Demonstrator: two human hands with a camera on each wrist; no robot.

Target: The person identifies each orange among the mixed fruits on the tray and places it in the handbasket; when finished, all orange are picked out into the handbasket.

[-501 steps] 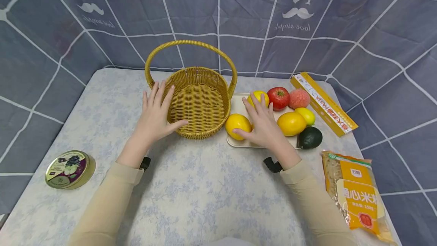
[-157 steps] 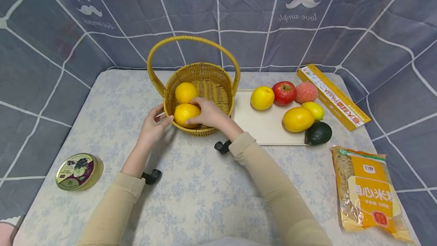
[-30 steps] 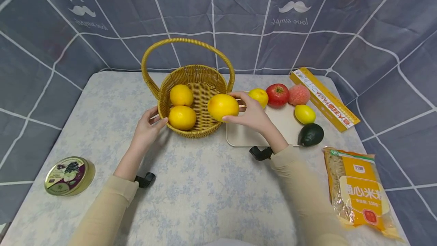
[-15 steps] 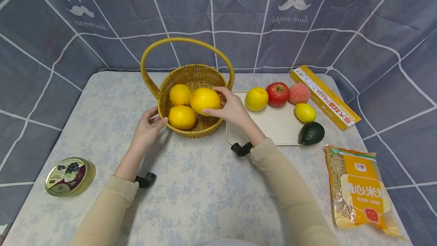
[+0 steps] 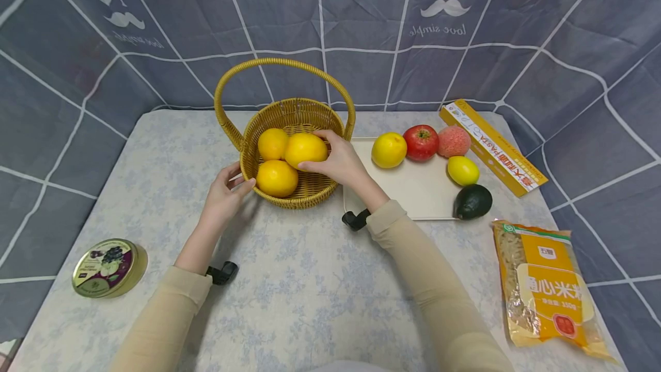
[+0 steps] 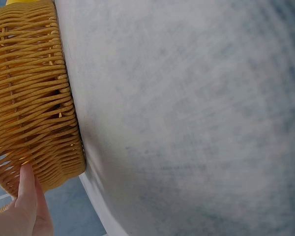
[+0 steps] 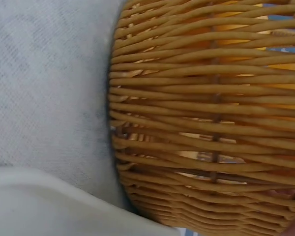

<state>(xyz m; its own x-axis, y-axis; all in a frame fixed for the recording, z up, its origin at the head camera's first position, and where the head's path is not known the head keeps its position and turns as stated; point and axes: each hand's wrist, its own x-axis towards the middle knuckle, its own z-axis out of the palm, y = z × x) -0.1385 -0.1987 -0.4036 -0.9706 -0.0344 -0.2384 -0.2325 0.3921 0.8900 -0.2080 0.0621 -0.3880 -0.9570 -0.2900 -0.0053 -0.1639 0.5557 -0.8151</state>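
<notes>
- Head view, centre: the right hand (image 5: 341,161) hides part of the held yellow fruit (image 5: 304,151) from me.
- Left-wrist view, left edge: basket (image 6: 32,98) cut off.
- Head view, lower left: lettering on tin (image 5: 105,268) too small for me.

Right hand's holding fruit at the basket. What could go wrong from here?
The yellow fruit in the right hand could knock the two orange-yellow fruits close beside it. With the left hand just at one side, a bump might shift the wicker basket.
</notes>
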